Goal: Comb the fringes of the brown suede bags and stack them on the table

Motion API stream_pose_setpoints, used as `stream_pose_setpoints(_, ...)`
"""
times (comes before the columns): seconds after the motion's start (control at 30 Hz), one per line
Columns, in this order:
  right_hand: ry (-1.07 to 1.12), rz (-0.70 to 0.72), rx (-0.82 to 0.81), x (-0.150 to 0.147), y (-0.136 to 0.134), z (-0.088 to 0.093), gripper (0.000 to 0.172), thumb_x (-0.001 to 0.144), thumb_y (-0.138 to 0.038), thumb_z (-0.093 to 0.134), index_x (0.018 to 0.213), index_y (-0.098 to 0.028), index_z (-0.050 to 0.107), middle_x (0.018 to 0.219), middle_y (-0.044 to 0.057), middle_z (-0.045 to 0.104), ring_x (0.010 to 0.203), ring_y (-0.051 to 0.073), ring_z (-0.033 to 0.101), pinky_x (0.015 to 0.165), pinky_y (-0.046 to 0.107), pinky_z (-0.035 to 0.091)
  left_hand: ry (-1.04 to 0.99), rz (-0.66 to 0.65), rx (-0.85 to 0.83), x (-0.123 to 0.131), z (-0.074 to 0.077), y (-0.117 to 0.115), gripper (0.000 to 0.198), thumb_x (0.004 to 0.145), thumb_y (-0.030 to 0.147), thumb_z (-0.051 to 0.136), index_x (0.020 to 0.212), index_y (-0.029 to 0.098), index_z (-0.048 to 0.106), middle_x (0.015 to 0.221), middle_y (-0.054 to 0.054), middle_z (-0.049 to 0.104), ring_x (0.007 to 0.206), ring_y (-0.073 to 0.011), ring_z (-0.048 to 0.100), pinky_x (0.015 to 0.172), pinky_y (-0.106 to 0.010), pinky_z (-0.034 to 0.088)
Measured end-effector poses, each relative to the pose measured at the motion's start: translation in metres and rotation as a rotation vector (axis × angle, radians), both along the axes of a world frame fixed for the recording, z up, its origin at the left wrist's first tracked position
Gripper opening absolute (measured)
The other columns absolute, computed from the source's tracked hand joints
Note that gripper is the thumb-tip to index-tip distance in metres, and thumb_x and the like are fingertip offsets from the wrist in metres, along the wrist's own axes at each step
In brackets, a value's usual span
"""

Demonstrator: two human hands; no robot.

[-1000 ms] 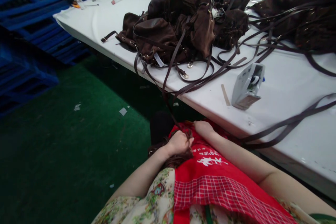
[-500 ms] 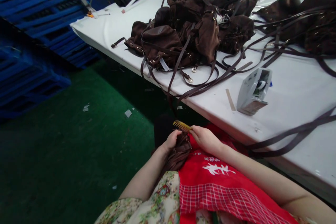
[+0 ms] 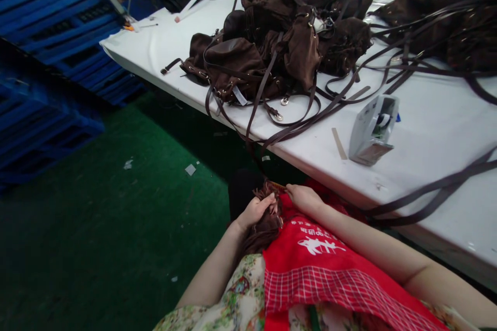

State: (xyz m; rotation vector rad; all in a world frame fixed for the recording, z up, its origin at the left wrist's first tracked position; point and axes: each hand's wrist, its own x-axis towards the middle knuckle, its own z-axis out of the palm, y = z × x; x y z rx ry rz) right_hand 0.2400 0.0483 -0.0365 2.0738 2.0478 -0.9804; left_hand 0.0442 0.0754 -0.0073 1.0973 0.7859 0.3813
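Observation:
A brown bag (image 3: 256, 238) lies in my lap against a red apron (image 3: 310, 238). My left hand (image 3: 256, 211) is closed on the bag's brown tassel (image 3: 267, 191), thumb on top, with loose strands fanning out above the fingers. My right hand (image 3: 303, 199) pinches a yellow comb (image 3: 278, 185) just right of the tassel. Only a thin strip of the comb shows; its teeth are hidden behind the strands.
A white table (image 3: 310, 152) runs along the front and right. On it are a heap of brown bags (image 3: 240, 62) with trailing straps (image 3: 287, 137), and a tape dispenser (image 3: 373, 132). Blue pallets (image 3: 50, 36) are stacked at left; paper scraps (image 3: 190, 169) litter the green floor.
The comb, whose teeth showed above the tassel, is now mostly behind the strands. The tassel has spread upward, and my left thumb now lies across it. The view has shifted slightly.

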Motion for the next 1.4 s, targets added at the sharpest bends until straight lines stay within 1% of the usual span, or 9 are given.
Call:
stream_pose_setpoints(0.17,0.017,-0.086,-0.005,0.027,0.007,-0.013,0.034,0.097,-0.033,0.032,0.095,-0.017,0.061,0.092,0.011,0.069,0.082,0.020,0.064,0.071,0.028,0.042,0.051,0.134,-0.019,-0.008,-0.007,0.000,0.051,0.082,0.059,0.049,0.058,0.014,0.055,0.058,-0.002,0.053,0.057,-0.0112,0.047,0.061,-0.027,0.040)
stream_pose_setpoints(0.33,0.347,-0.152,0.268,0.007,0.000,0.026,0.038,0.097,-0.042,0.028,0.084,-0.019,0.055,0.075,0.003,0.063,0.068,0.015,0.058,0.066,0.025,0.041,-0.020,0.283,-0.053,-0.007,-0.011,0.005,0.043,0.081,0.051,0.049,0.055,0.017,0.048,0.058,-0.002,0.052,0.060,-0.0133,0.049,0.066,-0.029,0.042)
stream_pose_setpoints(0.43,0.417,-0.070,0.272,-0.014,-0.005,0.039,0.034,0.097,-0.041,0.030,0.083,-0.020,0.054,0.076,0.002,0.063,0.069,0.014,0.058,0.066,0.024,0.041,-0.074,0.290,-0.027,-0.004,-0.009,0.006,0.041,0.082,0.046,0.044,0.052,0.018,0.046,0.054,-0.002,0.049,0.059,-0.0138,0.049,0.067,-0.031,0.042)
stream_pose_setpoints(0.63,0.230,-0.128,0.098,-0.010,0.003,0.013,0.025,0.093,-0.034,0.042,0.085,-0.018,0.060,0.084,0.008,0.068,0.077,0.018,0.062,0.072,0.028,0.045,-0.028,0.335,-0.037,-0.010,0.001,0.004,0.042,0.079,0.049,0.044,0.050,0.020,0.037,0.052,-0.001,0.041,0.054,-0.0120,0.041,0.061,-0.030,0.040)
stream_pose_setpoints(0.7,0.421,-0.213,0.131,-0.003,0.009,0.011,0.020,0.087,-0.035,0.053,0.093,-0.017,0.060,0.092,0.008,0.069,0.083,0.019,0.063,0.077,0.030,0.047,-0.051,0.424,-0.013,-0.018,0.010,0.009,0.044,0.080,0.050,0.043,0.049,0.021,0.034,0.051,-0.001,0.039,0.054,-0.0123,0.040,0.061,-0.031,0.039)
stream_pose_setpoints(0.87,1.081,-0.287,0.100,-0.013,0.029,0.039,0.048,0.069,-0.032,0.071,0.111,-0.015,0.054,0.108,0.009,0.066,0.097,0.020,0.063,0.086,0.034,0.050,-0.106,0.504,0.195,-0.036,0.052,0.022,0.043,0.087,0.041,0.042,0.050,0.020,0.040,0.053,-0.002,0.046,0.058,-0.0141,0.046,0.066,-0.031,0.040)
stream_pose_setpoints(1.0,1.270,-0.133,-0.007,-0.040,0.033,0.062,0.043,0.068,-0.023,0.069,0.107,-0.013,0.055,0.104,0.008,0.067,0.092,0.019,0.064,0.081,0.032,0.052,-0.086,0.557,0.295,-0.033,0.074,0.020,0.042,0.088,0.042,0.046,0.053,0.019,0.046,0.055,-0.002,0.050,0.061,-0.0144,0.051,0.069,-0.030,0.042)
stream_pose_setpoints(1.2,1.222,0.203,-0.112,-0.048,0.023,0.062,0.043,0.066,-0.005,0.052,0.108,-0.013,0.057,0.101,0.004,0.066,0.092,0.017,0.062,0.081,0.027,0.050,-0.030,0.939,0.211,-0.029,0.062,0.022,0.031,0.079,0.043,0.061,0.063,0.017,0.055,0.065,0.000,0.055,0.069,-0.0133,0.055,0.072,-0.027,0.044)
stream_pose_setpoints(1.4,0.932,0.335,-0.049,-0.031,0.011,0.052,0.039,0.065,-0.014,0.065,0.104,-0.014,0.061,0.100,0.005,0.065,0.086,0.016,0.061,0.075,0.025,0.049,-0.280,0.776,0.042,-0.027,0.049,0.033,0.038,0.084,0.039,0.056,0.056,0.019,0.040,0.054,0.003,0.036,0.056,-0.0101,0.044,0.065,-0.026,0.043)
